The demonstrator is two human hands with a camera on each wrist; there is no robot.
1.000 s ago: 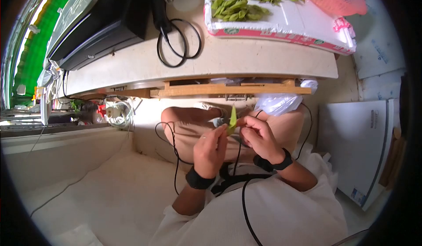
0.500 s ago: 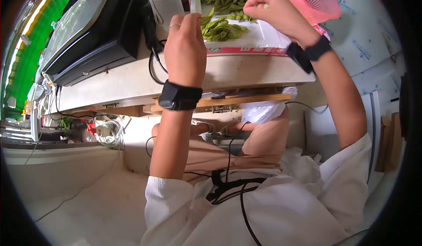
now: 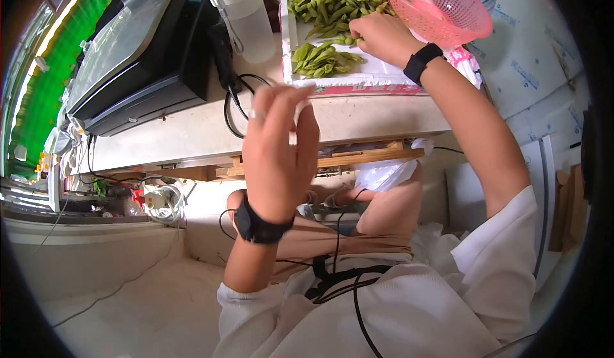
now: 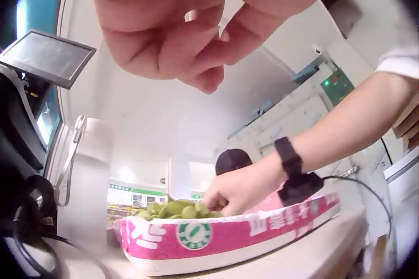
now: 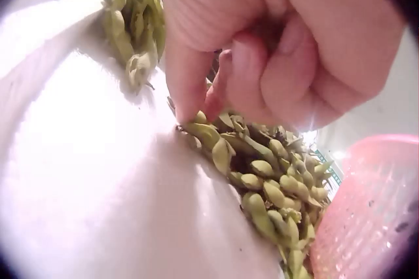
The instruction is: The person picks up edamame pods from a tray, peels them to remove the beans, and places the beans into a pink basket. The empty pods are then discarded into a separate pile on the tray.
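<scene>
My right hand point(image 3: 387, 38) reaches into the white and pink foam box point(image 3: 371, 87). In the right wrist view, its fingertips pinch a green edamame pod point(image 5: 208, 136) at the edge of a heap of edamame pods point(image 5: 265, 181). A smaller bunch of flat pods point(image 3: 322, 60) lies apart in the box's near left corner. Raised in front of the table edge, my left hand point(image 3: 278, 150) has its fingers loosely bent. Nothing shows between the fingers of the left hand point(image 4: 196, 30) in the left wrist view.
A pink mesh basket point(image 3: 441, 12) stands at the right of the box. Left of it are a translucent bottle point(image 3: 246, 25) with a strap, a black cable point(image 3: 231, 118) and a black machine point(image 3: 153, 70). A white plastic bag point(image 3: 384, 175) hangs below the table edge point(image 3: 377, 120).
Both hands left the lap, where they held a green pod, and rose to the table. Since then the left hand has drawn back toward the body; the right hand has stayed at the pods.
</scene>
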